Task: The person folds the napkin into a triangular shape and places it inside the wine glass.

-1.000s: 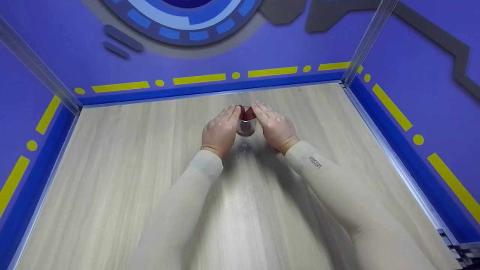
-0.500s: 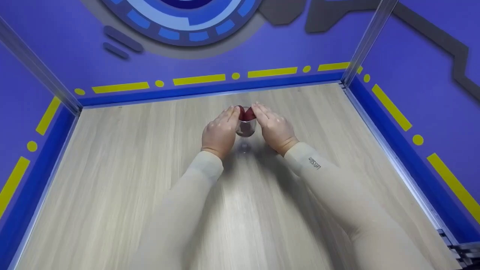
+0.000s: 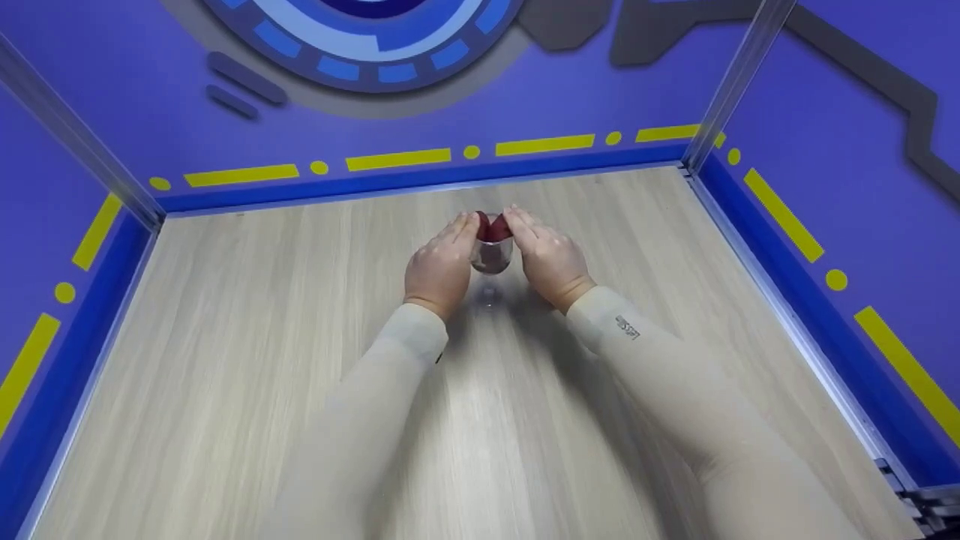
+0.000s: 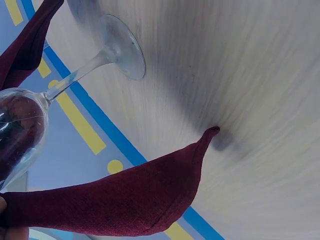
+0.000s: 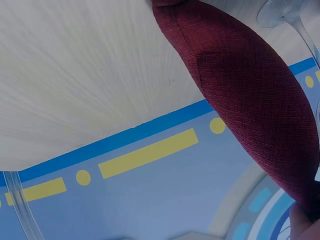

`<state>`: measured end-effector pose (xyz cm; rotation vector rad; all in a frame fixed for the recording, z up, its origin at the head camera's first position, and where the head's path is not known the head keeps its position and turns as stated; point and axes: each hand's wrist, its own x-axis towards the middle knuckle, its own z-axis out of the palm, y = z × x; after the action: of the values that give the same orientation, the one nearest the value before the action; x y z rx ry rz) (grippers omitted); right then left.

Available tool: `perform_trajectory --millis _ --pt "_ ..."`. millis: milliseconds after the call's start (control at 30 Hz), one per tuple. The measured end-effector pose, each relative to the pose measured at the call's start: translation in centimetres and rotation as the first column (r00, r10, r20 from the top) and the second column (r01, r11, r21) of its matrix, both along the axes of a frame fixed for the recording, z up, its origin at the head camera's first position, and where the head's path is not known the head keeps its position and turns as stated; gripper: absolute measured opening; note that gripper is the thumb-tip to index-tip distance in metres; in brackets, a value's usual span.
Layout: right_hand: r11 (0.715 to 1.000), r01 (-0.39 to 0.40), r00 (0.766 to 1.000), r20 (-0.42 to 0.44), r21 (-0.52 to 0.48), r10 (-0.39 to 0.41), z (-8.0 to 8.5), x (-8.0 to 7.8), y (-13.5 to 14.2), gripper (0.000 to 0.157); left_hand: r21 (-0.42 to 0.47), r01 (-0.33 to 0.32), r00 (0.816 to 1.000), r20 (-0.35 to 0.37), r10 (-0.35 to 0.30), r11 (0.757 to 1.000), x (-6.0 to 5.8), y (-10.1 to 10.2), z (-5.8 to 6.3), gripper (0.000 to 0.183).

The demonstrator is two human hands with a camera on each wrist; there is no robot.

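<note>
A clear stemmed wine glass (image 3: 492, 259) stands on the wooden table, with a burgundy cloth napkin (image 3: 501, 227) tucked into its bowl. In the left wrist view the napkin (image 4: 125, 205) spills over the rim in two drooping flaps, one on each side, around the glass stem (image 4: 75, 76). My left hand (image 3: 440, 266) pinches the napkin at the rim's left side. Opposite it, my right hand (image 3: 553, 260) pinches the cloth at the right side; the flap (image 5: 250, 85) below it hangs down, narrowing towards its tip. The thumbs are hidden in the head view.
The pale wooden tabletop (image 3: 247, 337) runs up to a blue-purple back wall (image 3: 390, 131) with yellow markings. A similar side panel (image 3: 847, 172) borders the right. Metal corner posts (image 3: 739, 75) and edge rails frame the table.
Both hands stay at the glass rim, with only a very slight shift of the wrists and sleeves. The glass and napkin look the same.
</note>
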<state>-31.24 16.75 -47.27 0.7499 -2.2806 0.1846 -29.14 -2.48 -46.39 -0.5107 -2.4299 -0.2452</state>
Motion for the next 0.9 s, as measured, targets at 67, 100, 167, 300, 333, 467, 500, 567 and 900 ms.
perform_trajectory --millis 67,100,167,300,333,467,500,567,900 --pt "1.000 -0.002 1.000 0.000 -0.007 0.002 0.00 -0.03 -0.02 0.040 0.006 0.000 1.000 0.010 0.000 1.000 -0.03 0.02 -0.01 0.037" --pt "1.000 -0.004 1.000 0.003 -0.011 0.004 0.00 -0.04 -0.03 0.040 0.009 0.000 1.000 0.015 0.000 1.000 -0.03 0.02 0.00 0.038" --pt "1.000 -0.003 1.000 0.005 -0.013 0.003 0.00 -0.06 -0.05 0.040 0.010 -0.002 1.000 0.027 0.002 1.000 0.03 0.02 0.05 0.038" --pt "1.000 -0.004 1.000 0.020 -0.017 0.005 -0.01 -0.09 -0.07 0.040 0.016 -0.007 0.999 0.053 0.006 1.000 0.15 0.01 0.12 0.040" --pt "1.000 -0.003 1.000 0.023 -0.016 0.003 -0.02 -0.10 -0.08 0.040 0.018 -0.007 0.998 0.063 0.006 1.000 0.17 0.03 0.15 0.040" --pt "1.000 0.003 0.999 0.039 -0.018 -0.003 -0.07 -0.15 -0.12 0.041 0.029 -0.009 0.995 0.097 0.006 1.000 0.18 0.10 0.27 0.041" --pt "1.000 0.004 0.999 0.041 -0.020 -0.003 -0.09 -0.16 -0.13 0.041 0.032 -0.010 0.994 0.105 0.007 0.999 0.18 0.13 0.30 0.041" --pt "1.000 0.010 0.999 0.042 -0.017 -0.010 -0.13 -0.17 -0.14 0.041 0.038 -0.012 0.993 0.121 0.007 0.999 0.18 0.14 0.32 0.041" --pt "1.000 0.025 1.000 0.020 -0.017 -0.025 -0.20 -0.26 -0.16 0.038 0.080 -0.020 0.986 0.167 0.006 0.997 0.20 0.27 0.40 0.042"
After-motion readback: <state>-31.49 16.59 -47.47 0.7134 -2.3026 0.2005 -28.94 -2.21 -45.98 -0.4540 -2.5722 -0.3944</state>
